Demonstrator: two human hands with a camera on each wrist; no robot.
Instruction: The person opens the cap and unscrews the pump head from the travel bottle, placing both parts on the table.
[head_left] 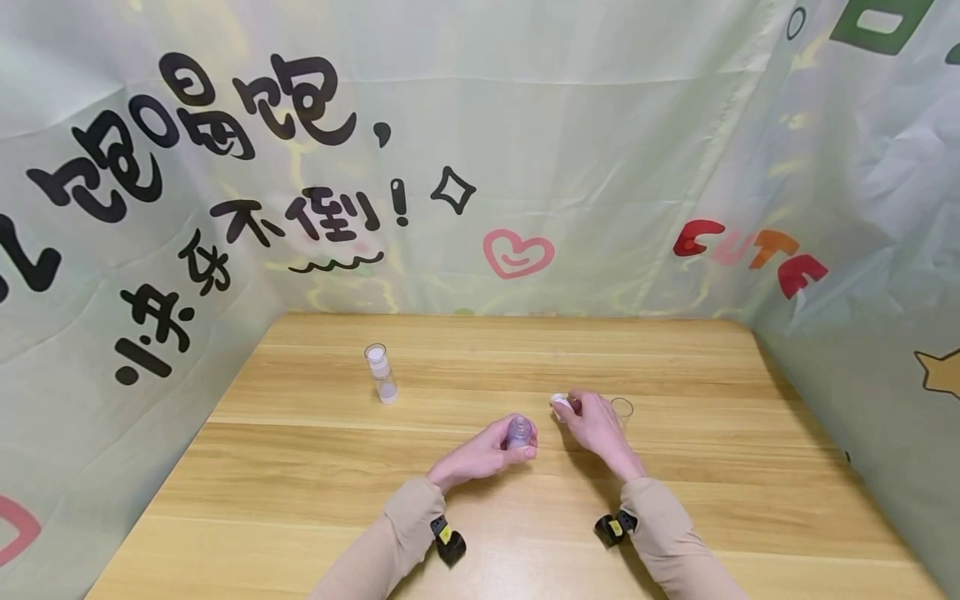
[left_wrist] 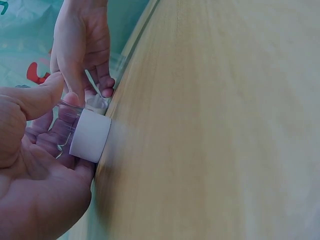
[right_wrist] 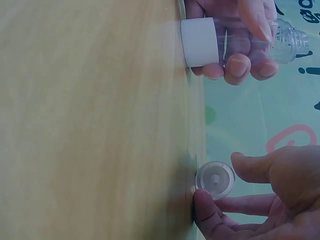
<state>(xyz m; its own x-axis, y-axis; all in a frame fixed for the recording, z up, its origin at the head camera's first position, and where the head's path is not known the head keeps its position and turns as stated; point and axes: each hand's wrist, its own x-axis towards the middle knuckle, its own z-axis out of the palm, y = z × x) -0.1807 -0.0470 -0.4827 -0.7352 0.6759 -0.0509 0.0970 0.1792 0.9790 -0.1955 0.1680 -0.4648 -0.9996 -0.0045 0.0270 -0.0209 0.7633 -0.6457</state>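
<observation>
Left hand (head_left: 486, 454) curled round clear bottle (head_left: 518, 433); right hand (head_left: 599, 426) touching white cap (right_wrist: 216, 180), pinch unclear.

Pale backdrop (head_left: 600, 158) is hanging round a wooden table (head_left: 292, 467), black lettering (head_left: 242, 218) is sprawling left, pink heart (head_left: 516, 262) is grinning beside it.

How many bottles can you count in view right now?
2: the held bottle, in the left hand, and the standing bottle farther back on the table, toward the left.
</observation>
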